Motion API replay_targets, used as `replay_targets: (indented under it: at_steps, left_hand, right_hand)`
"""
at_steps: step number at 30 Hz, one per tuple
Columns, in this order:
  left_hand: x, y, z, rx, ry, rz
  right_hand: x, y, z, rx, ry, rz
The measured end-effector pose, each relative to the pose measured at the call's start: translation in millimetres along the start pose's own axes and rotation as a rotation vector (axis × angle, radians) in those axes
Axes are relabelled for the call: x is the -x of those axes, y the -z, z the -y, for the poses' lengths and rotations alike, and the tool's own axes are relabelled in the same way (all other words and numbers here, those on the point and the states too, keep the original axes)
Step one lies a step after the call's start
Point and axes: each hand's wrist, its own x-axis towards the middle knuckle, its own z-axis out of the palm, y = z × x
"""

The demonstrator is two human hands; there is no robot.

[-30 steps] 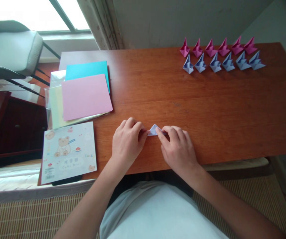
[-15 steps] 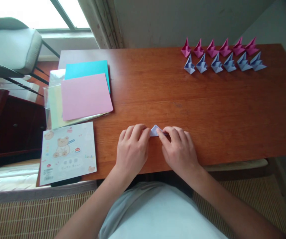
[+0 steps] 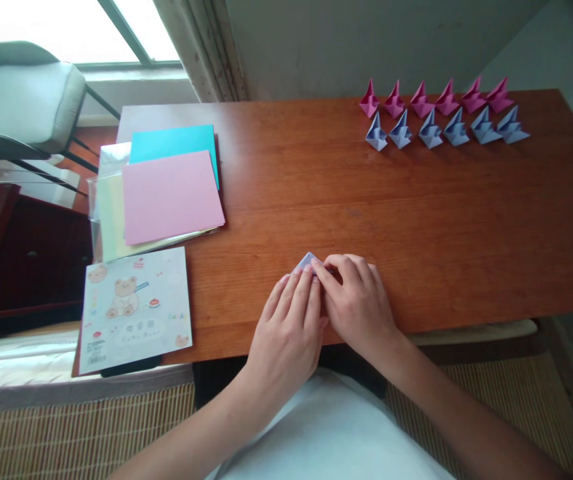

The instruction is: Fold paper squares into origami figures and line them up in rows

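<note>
A small folded piece of pale lavender paper lies near the table's front edge, its pointed tip facing away from me. My left hand rests with fingers stretched out side by side, their tips flat on the paper's near part. My right hand is closed at the paper's right side, the index finger pressing on top and the other fingers curled. Its thumb is mostly hidden. Both hands touch at the fingertips and cover much of the paper.
On the wooden table, several pink origami figures stand in a row behind several lavender ones. To the left lie pink sheets, turquoise paper and a bear-printed packet. A chair stands beyond the left end.
My left hand has moved right and turned, going from curled fingers at the paper's left corner to straight fingers laid over its near part. My right hand has barely moved.
</note>
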Motion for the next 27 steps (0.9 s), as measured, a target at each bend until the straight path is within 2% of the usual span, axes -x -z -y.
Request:
replay_targets:
  at_steps: [8, 17, 27]
  left_hand:
    - [1.2, 0.3, -1.7, -0.015, -0.007, 0.05]
    - [6.2, -7.9, 4.3, -0.028, -0.064, 0.049]
    - [7.0, -3.3, 8.1, 0.097, -0.071, 0.118]
  right_hand:
    - [0.4, -0.1, -0.8, -0.044, 0.0, -0.001]
    - [1.0, 0.9, -1.1, -0.077, -0.011, 0.012]
    - [1.3, -0.1, -2.9, -0.101, -0.002, 0.004]
